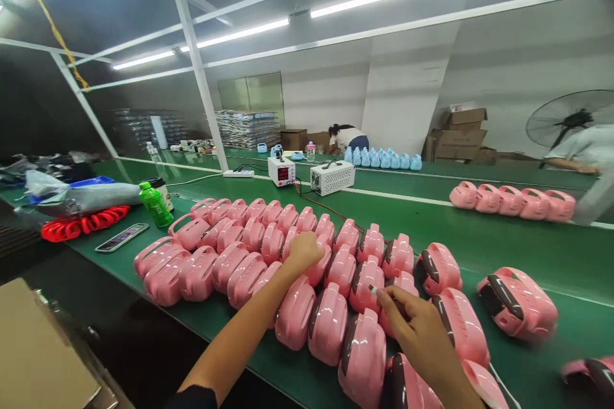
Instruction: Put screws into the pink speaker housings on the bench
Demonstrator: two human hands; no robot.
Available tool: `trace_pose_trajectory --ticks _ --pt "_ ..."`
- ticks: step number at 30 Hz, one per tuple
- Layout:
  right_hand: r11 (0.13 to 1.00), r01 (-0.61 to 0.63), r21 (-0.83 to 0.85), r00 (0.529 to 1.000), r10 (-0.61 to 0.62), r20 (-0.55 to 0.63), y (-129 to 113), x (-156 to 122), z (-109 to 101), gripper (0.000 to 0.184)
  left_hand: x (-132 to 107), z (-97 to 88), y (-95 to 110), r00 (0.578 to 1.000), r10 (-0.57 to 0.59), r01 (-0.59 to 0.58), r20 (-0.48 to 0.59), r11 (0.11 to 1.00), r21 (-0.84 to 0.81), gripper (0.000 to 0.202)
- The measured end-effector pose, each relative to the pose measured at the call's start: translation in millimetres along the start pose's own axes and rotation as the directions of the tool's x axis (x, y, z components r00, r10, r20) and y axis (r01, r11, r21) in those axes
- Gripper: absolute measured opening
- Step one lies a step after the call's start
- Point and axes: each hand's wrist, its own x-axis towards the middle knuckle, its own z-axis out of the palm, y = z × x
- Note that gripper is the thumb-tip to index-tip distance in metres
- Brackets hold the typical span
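Observation:
Several glossy pink plastic units with handles (230,249) lie packed in rows on a green conveyor belt (503,236). My left hand (303,250) reaches out and rests, fingers curled, on top of a pink unit (320,263) in the middle of the rows. My right hand (416,327) hovers over the nearer units with thumb and fingers pinched on a small white-tipped thing (373,290) that I cannot make out. A thin white cable (503,386) runs off at the lower right.
A green bottle (155,204), a phone (121,236) and a red coiled hose (81,225) lie at the left. A power supply (281,172) and a white box (332,177) stand behind. Another row of pink units (512,202) and blue units (384,159) sit farther back. One person stands at right, another bends at the back.

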Motion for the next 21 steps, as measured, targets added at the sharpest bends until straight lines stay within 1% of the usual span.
trace_pose_trajectory --ticks 2,5,7,9,12,14,15,18,21 --pt "1.0 0.014 0.008 1.0 -0.014 0.002 -3.1 9.3 -0.9 0.046 -6.3 -14.3 10.6 0.995 0.049 -0.056 -0.084 0.995 -0.079 0.01" --pt "0.996 0.036 0.084 0.999 -0.036 0.004 -16.5 19.4 -2.3 0.045 -29.8 -40.4 28.1 0.969 0.144 -0.188 -0.201 0.957 -0.222 0.019" --pt "0.99 0.052 0.134 0.999 -0.053 0.008 -26.3 21.9 -3.4 0.044 -48.1 -52.5 41.8 0.953 0.198 -0.263 -0.229 0.914 -0.307 0.022" --pt "0.984 0.06 0.168 0.998 -0.062 0.012 -32.2 20.2 -6.0 0.044 -63.8 -57.5 55.4 0.943 0.225 -0.312 -0.245 0.856 -0.413 0.023" --pt "0.979 0.052 0.198 0.999 -0.052 -0.003 -32.2 12.5 -15.0 0.043 -80.0 -54.4 71.2 0.925 0.224 -0.37 -0.308 0.72 -0.587 0.023" --pt "0.98 0.051 0.193 0.999 -0.049 -0.016 -29.2 6.4 -22.9 0.044 -88.1 -48.9 77.6 0.913 0.234 -0.403 -0.336 0.649 -0.645 0.022" --pt "0.982 0.054 0.182 0.999 -0.053 -0.013 -27.8 3.5 -26.7 0.044 -92.3 -45.8 79.6 0.909 0.249 -0.413 -0.334 0.645 -0.642 0.021" --pt "0.989 0.045 0.138 0.999 -0.046 0.005 -25.6 -5.0 -34.9 0.044 -106.9 -37.3 82.8 0.895 0.292 -0.442 -0.337 0.673 -0.593 0.021" --pt "0.987 0.018 0.159 1.0 -0.02 0.008 -23.8 -13.9 -36.7 0.044 -121.7 -31.3 84.4 0.866 0.31 -0.489 -0.392 0.686 -0.538 0.028"
